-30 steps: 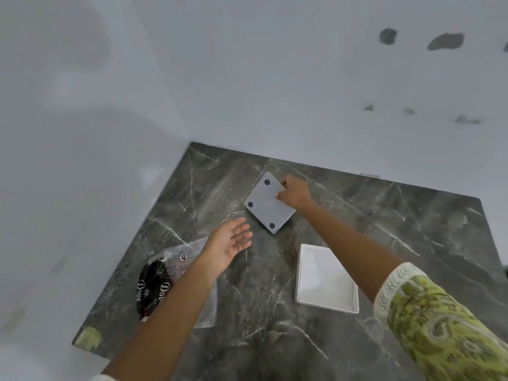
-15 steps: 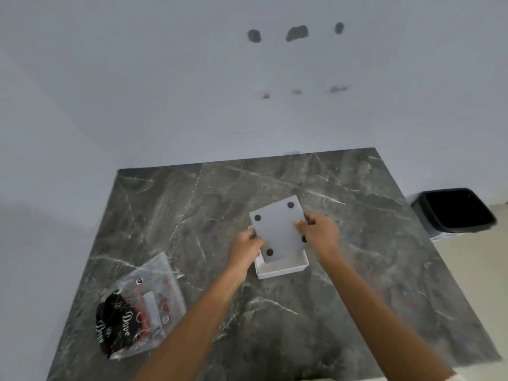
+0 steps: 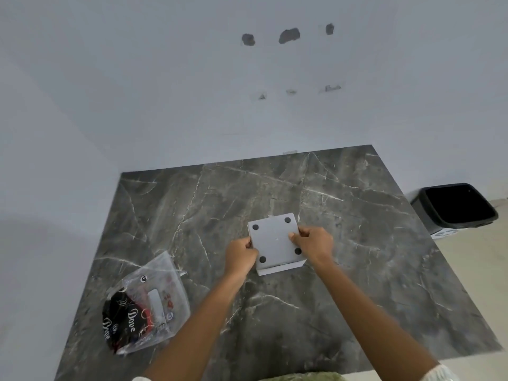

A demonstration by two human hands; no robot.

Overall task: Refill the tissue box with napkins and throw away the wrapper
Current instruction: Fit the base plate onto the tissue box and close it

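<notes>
The wall [image 3: 192, 92] fills the upper half of the frame, pale, with three dark patches near top centre. Below it the table [image 3: 343, 215], dark grey marble with white veins, takes the lower half. Your two forearms run up from the bottom edge to the centre of the frame. At right of centre, off the table on the floor, stands a black bin [image 3: 456, 207], open at the top. At lower left of the table lies the wrapper [image 3: 145, 306], clear plastic with black and red print, flat on the marble and well apart from your hands. At centre sits the box [image 3: 276, 243], white and square, its grey base plate with four dark round feet facing up toward you. Your left hand [image 3: 240, 255] is closed on the plate's left edge, fingers curled around it. Your right hand [image 3: 314, 243] is closed on the right edge, thumb pressed on the plate's upper face. No napkins can be made out; the box interior is hidden by the plate.
</notes>
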